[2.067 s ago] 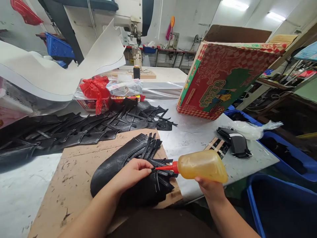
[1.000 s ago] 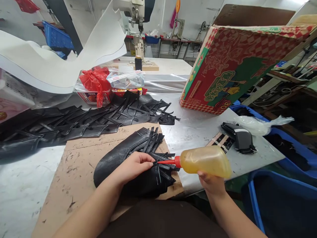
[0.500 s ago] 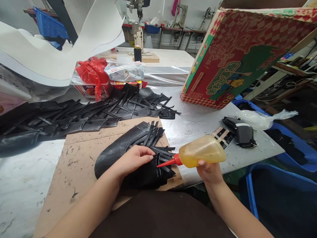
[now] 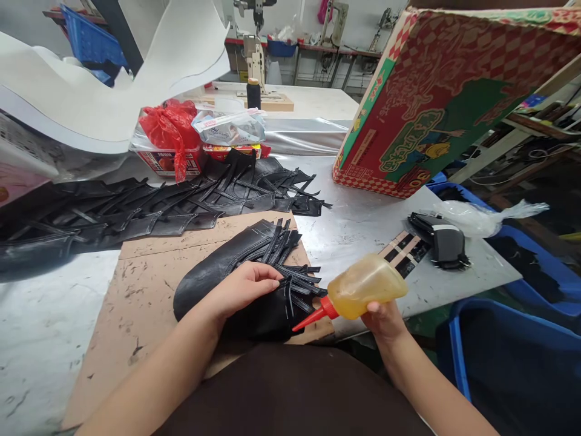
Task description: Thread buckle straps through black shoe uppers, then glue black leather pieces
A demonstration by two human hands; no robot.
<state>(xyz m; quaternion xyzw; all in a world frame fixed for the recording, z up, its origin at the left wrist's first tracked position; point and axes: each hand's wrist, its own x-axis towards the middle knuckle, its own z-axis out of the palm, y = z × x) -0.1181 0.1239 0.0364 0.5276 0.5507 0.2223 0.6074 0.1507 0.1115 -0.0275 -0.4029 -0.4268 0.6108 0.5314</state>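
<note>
My left hand (image 4: 247,284) pinches the edge of a black leather piece (image 4: 206,275) with many narrow straps, which looks like a shoe upper. Its dark, rounded lower part lies nearest my body and carries short pale marks. In my right hand (image 4: 384,318) is a glue bottle (image 4: 365,286), see-through with yellowish liquid inside. Its red nozzle (image 4: 318,313) tilts down to the left, the tip at the near right edge of the black piece. Whether the tip touches the leather I cannot tell. Under the piece lies a stained cardboard sheet (image 4: 154,260).
Behind the cardboard runs a long row of strapped black leather pieces (image 4: 149,209). A red and green carton (image 4: 431,109) stands at the back right. Dark stacked parts (image 4: 447,242) lie near the table's right edge, with blue bins (image 4: 458,357) beyond. A thread spool (image 4: 253,95) stands farther back.
The bottle has tilted further, and its nozzle tip has moved down toward my body, from the pale marks to the piece's near edge. My left hand keeps its pinch almost unmoved.
</note>
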